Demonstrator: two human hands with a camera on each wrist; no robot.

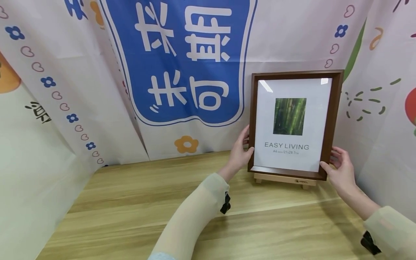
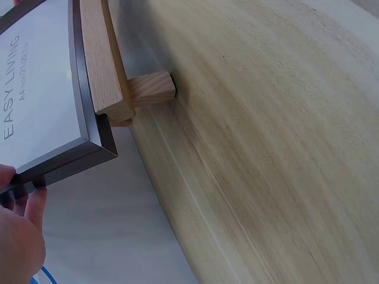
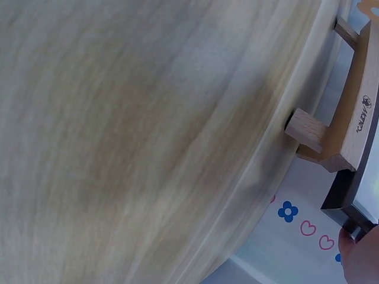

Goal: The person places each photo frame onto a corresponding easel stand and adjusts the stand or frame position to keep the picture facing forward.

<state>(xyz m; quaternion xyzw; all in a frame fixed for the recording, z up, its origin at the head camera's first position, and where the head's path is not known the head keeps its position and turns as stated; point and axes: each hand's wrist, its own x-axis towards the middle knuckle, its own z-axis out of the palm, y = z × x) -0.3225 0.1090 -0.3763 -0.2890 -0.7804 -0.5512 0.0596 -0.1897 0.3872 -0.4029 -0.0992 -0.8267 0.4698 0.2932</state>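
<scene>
A dark brown picture frame point(image 1: 332, 122) with a white "EASY LIVING" insert and a small bamboo photo stands upright, leaning slightly back. Its lower edge sits on the ledge of a small wooden easel point(image 1: 282, 178). My left hand point(image 1: 239, 153) grips the frame's left side low down, thumb at the front and fingers round the outer edge. On the opposite side my right hand point(image 1: 342, 169) holds the lower right edge the same way. The left wrist view shows a frame corner over the easel ledge point(image 2: 102, 59). Most of the easel is hidden behind the frame.
The wood-grain table point(image 1: 156, 202) stretches left and forward of the easel. Behind it hangs a white printed cloth point(image 1: 195, 139) with a blue panel and large characters, close behind the frame. More printed cloth point(image 1: 383, 151) rises at the right.
</scene>
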